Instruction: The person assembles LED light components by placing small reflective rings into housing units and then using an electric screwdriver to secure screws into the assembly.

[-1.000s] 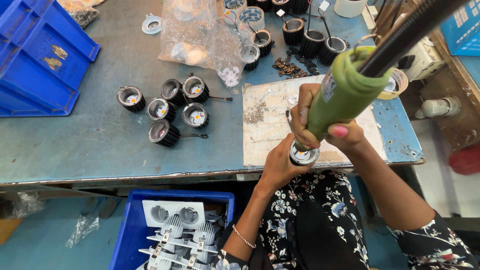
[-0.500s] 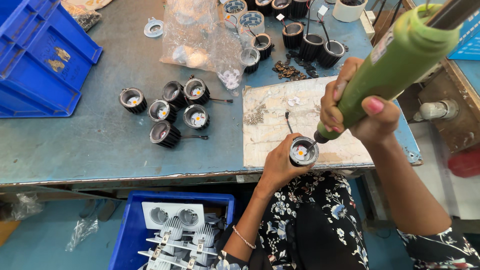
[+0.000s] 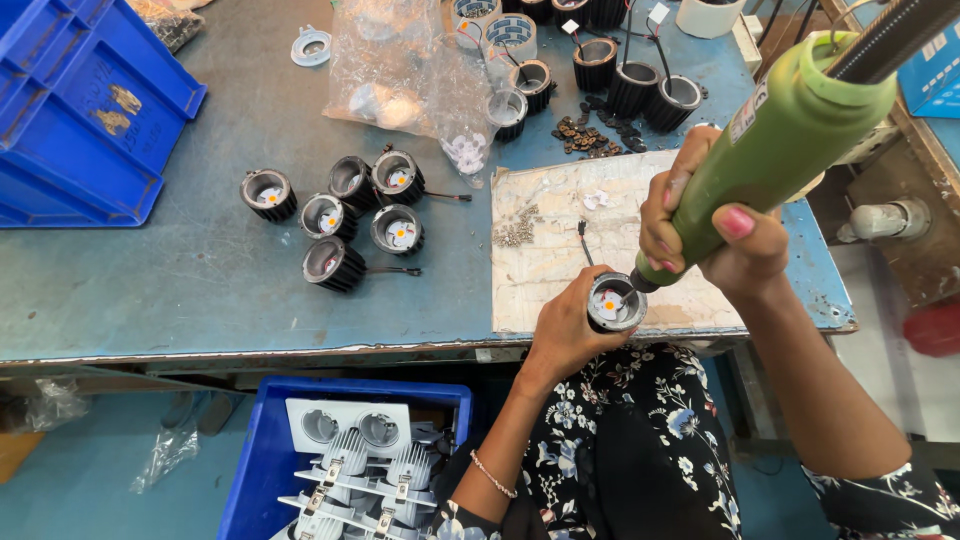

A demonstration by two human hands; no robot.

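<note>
I see the left hand (image 3: 565,335) wrapped around a small black round lamp housing (image 3: 615,303), holding it upright at the near edge of the tabletop (image 3: 200,280), open face up, an orange disc showing inside. The right hand (image 3: 715,235) grips a green electric screwdriver (image 3: 770,150) firmly, fingers closed around its body; the tool tilts down and to the left, its tip set inside the housing. A thin black wire trails from the housing away from the left hand, over the worn white mat (image 3: 580,240) that lies just beyond both hands. A small heap of screws (image 3: 515,232) sits on that mat, beyond the left hand. Well out to the left of the left hand, a cluster of similar black housings (image 3: 345,215) stands on the tabletop. Farther beyond the hands: a clear plastic bag (image 3: 400,70) and more black housings (image 3: 620,75). Far left, a blue bin (image 3: 80,110). Below the tabletop, left of the left forearm, a blue crate (image 3: 270,450) holds finned grey parts.
</note>
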